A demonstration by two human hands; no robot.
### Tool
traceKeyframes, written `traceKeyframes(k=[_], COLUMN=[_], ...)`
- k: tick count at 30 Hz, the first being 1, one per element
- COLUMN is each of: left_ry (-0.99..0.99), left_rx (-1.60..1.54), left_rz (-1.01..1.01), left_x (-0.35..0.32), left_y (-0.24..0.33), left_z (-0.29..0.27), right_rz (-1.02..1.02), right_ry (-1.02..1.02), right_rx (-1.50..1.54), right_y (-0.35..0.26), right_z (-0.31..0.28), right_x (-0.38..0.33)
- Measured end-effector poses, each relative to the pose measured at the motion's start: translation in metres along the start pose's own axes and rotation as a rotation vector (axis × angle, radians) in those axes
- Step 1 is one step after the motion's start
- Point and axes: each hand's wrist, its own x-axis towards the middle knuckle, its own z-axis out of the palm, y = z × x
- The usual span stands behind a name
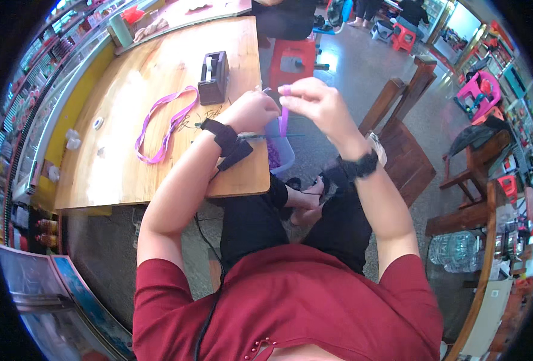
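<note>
My right hand (322, 107) is raised past the table's right edge, thumb and fingers pinched on a purple ribbon (284, 122) that hangs down in a short strip. Close beside it, at the table corner, my left hand (253, 112) has its fingers drawn together; a tiny pale tip shows near them, too small to name. A longer loop of purple ribbon (144, 137) lies on the wooden table (116, 165). Between that loop and my left wrist are several thin dark wire-like pieces (185, 122). Below my hands stands a whitish plastic tub (286, 157) with small purple pieces inside.
A black tape dispenser (213, 84) sits on the table beyond my left hand. A small white roll (98, 123) lies toward the left edge. Red stool (291, 60) ahead, wooden chair (402, 153) at right. A black cable (209, 240) runs down by my left side.
</note>
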Motion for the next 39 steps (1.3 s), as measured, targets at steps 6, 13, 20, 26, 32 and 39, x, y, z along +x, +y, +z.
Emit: traceKeyframes(k=[6, 13, 20, 26, 32, 39], left_ry=[-0.028, -0.005, 0.025, -0.043, -0.076, -0.164], left_rx=[0.054, 0.082, 0.001, 0.023, 0.108, 0.265], left_rz=[0.02, 0.044, -0.102, 0.012, -0.01, 0.033], left_x=[0.0, 0.0, -0.001, 0.0, 0.003, 0.004], left_y=[-0.008, -0.011, 0.005, 0.004, 0.001, -0.004], left_z=[0.002, 0.001, -0.002, 0.004, 0.009, 0.011], right_rz=[0.48, 0.535, 0.624, 0.749, 0.751, 0.603], right_ry=[-0.058, -0.008, -0.076, -0.216, -0.306, 0.005], right_rx=[0.268, 0.384, 0.429, 0.585, 0.542, 0.522], right_y=[0.051, 0.083, 0.104, 0.115, 0.102, 0.068], right_z=[0.013, 0.03, 0.033, 0.023, 0.025, 0.05], right_x=[0.036, 0.037, 0.03, 0.005, -0.063, -0.08])
